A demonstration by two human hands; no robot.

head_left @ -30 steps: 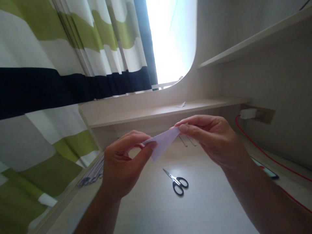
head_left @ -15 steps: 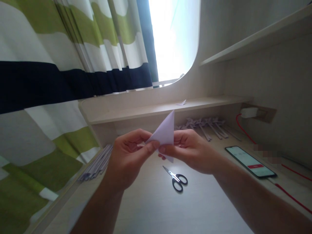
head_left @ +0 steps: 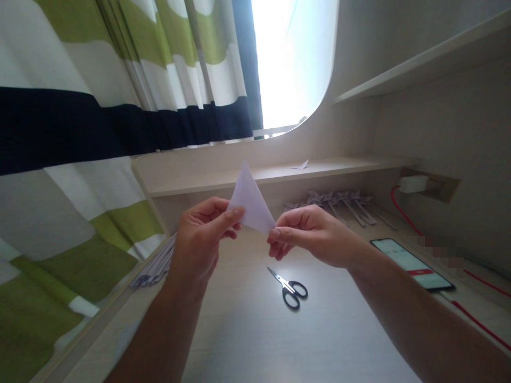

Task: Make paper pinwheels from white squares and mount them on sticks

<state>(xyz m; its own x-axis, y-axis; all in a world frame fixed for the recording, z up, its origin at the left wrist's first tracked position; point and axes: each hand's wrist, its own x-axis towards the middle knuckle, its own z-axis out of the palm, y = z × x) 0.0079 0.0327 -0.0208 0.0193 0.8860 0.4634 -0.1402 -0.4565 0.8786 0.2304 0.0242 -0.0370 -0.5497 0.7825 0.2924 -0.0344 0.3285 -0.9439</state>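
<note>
Home study nook: desk, curtain

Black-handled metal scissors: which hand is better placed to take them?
Probably the right hand: it appears nearer the scissors, whose handles lie toward its side. Both it and the left hand pinch the white paper triangle.

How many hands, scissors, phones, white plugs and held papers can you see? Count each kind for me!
Hands: 2, left hand and right hand
Held paper: 1
Scissors: 1 pair
Phone: 1
White plug: 1
Total: 6
</note>
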